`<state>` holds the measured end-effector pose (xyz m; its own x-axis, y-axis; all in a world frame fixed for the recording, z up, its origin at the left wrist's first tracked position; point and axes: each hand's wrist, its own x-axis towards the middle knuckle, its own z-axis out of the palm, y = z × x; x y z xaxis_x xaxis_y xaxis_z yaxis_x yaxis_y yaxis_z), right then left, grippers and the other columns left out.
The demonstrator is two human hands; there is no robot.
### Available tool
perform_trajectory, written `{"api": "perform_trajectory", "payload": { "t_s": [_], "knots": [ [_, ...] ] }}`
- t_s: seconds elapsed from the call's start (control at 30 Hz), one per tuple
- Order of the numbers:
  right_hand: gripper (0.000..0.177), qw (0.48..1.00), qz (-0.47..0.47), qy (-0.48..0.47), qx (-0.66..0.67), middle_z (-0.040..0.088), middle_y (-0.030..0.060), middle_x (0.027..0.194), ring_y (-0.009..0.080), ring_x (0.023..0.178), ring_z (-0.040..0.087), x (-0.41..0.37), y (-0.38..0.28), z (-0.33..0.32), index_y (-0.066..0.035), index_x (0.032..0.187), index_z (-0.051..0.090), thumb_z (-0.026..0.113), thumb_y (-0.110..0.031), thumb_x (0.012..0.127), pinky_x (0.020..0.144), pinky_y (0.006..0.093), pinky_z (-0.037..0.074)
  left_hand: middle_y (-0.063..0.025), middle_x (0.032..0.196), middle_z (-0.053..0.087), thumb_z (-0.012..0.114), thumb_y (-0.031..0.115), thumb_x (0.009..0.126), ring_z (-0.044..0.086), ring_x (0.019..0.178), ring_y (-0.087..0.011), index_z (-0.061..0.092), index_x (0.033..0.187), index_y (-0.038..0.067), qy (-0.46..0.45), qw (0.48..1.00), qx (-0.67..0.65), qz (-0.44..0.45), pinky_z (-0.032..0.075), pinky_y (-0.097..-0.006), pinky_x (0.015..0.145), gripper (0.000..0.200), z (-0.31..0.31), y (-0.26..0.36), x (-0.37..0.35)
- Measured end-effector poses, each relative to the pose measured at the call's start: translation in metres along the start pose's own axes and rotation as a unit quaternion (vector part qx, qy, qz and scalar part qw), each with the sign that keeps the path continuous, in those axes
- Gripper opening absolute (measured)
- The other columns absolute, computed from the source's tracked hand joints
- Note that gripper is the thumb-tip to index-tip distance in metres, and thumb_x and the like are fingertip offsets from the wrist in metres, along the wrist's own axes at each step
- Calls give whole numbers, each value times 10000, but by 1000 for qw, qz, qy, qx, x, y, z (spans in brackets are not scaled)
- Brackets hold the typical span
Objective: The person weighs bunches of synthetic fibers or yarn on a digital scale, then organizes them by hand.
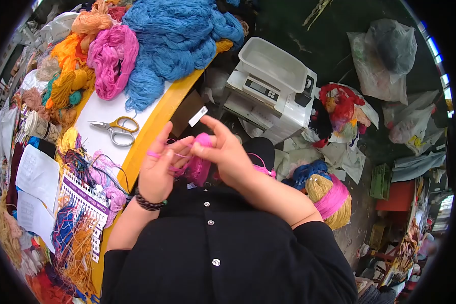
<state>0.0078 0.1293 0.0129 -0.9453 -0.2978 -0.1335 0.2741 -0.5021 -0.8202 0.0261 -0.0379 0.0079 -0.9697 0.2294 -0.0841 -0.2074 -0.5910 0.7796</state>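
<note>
Bright pink thread (pixel 200 169) runs between my two hands in front of my black shirt. My left hand (pixel 156 169), with a dark bracelet at its wrist, has strands across its fingers and thumb and keeps hold of them. Thumb and fingers of my right hand (pixel 230 154) pinch a small bunch of the same thread. A white label (pixel 198 116) with dark print shows at the tip of my right index finger. To the left, scissors (pixel 119 129) with one yellow and one grey handle lie on the white tabletop (pixel 93 112).
Large blue skeins (pixel 175 38) and a pink skein (pixel 112 61) are heaped at the table's far end. A thread colour card (pixel 86 197) lies left. Across from me stands a scale (pixel 273 66) with a white tray; wound yarn (pixel 329 200) sits right.
</note>
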Motion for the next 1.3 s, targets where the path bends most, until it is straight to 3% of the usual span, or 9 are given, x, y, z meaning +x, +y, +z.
{"api": "perform_trajectory", "payload": {
  "t_s": [0.1,0.2,0.33,0.47,0.6,0.7,0.87,1.07,1.3],
  "knots": [
    [690,998,30,1,56,584,101,877,197,747,619,5,-33,-17,-21,1421,182,557,32,844,720,306,503,-158,1125,616,419,30,904,631,846,-188,324,1414,82,-23,986,-167,0,467,-381,935,522,-33,21,-9],
    [728,1000,-3,-11,-15,554,96,839,121,605,494,4,-69,-35,-27,1436,152,554,39,833,546,232,392,-22,1157,605,433,79,913,438,580,-44,419,1380,151,-48,933,-356,35,404,-165,510,473,-95,36,-21],
    [763,971,55,-59,-226,557,35,865,80,677,502,0,-81,-15,-63,1443,185,627,-47,822,602,205,403,-63,1299,537,461,143,921,355,494,-44,331,1431,172,-170,931,-322,28,302,-174,451,526,-97,46,-18],
    [772,842,-49,-153,-515,578,120,769,234,705,591,-13,-66,26,-39,1425,206,629,-19,779,677,325,472,-127,1341,498,450,100,917,311,460,-9,402,1375,75,-99,981,-136,-93,245,-157,402,462,-54,25,5],
    [832,747,-115,-208,-621,597,235,949,398,794,601,-33,-66,43,-81,1458,131,609,-2,782,660,434,469,-3,690,581,405,249,957,290,449,-30,601,1137,6,-142,964,185,-131,224,-188,434,360,-4,16,19],
    [822,774,-88,-160,-607,617,206,858,407,773,596,-43,-83,43,-97,1462,131,591,11,790,653,438,467,48,580,399,437,319,967,324,506,-48,600,831,36,-133,950,185,-214,240,-225,472,354,8,21,15],
    [662,874,-15,-113,-472,607,109,732,196,656,590,-41,-77,16,-48,1420,269,613,-85,857,627,307,469,28,685,543,544,240,944,426,591,-39,624,912,6,-206,957,148,-138,331,-179,549,249,4,24,4],
    [209,994,-37,-18,-96,523,45,1120,117,1038,510,-42,-59,-7,-40,1042,611,650,-91,844,889,286,434,54,687,524,535,199,949,421,589,-16,623,933,2,-120,964,224,-73,329,-173,543,217,11,29,1],
    [178,894,-192,-26,-403,562,78,1128,162,1062,519,-32,-43,-5,-42,960,628,686,-97,801,957,301,375,22,695,540,502,121,930,450,608,-31,620,934,-14,-100,961,241,-96,356,-188,561,179,25,30,-1]
  ]
}}
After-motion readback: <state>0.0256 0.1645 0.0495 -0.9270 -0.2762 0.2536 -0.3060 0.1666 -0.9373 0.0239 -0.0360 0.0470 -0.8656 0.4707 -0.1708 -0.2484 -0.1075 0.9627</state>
